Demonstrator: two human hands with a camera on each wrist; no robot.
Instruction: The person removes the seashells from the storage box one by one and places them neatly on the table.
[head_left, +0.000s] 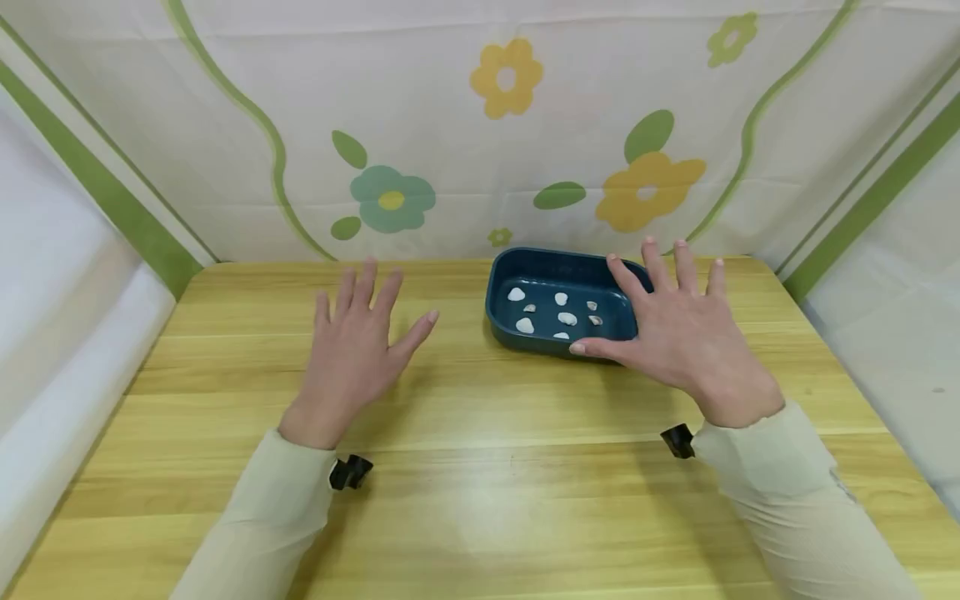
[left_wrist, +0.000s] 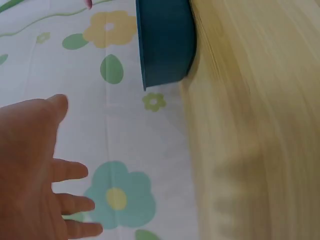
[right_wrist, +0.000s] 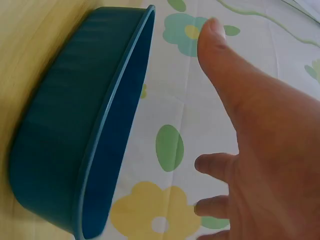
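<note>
Behind the right hand [head_left: 686, 337], the tray [head_left: 544, 316] is partly hidden.

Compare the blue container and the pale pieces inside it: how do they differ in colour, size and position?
The container is dark blue; the pieces are mostly white. The container is one open vessel; the pieces are several, each far smaller. The container rests on the table; the pieces lie spread across its floor.

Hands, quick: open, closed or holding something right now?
Left hand: open, holding nothing.
Right hand: open, holding nothing, near the tray.
</note>
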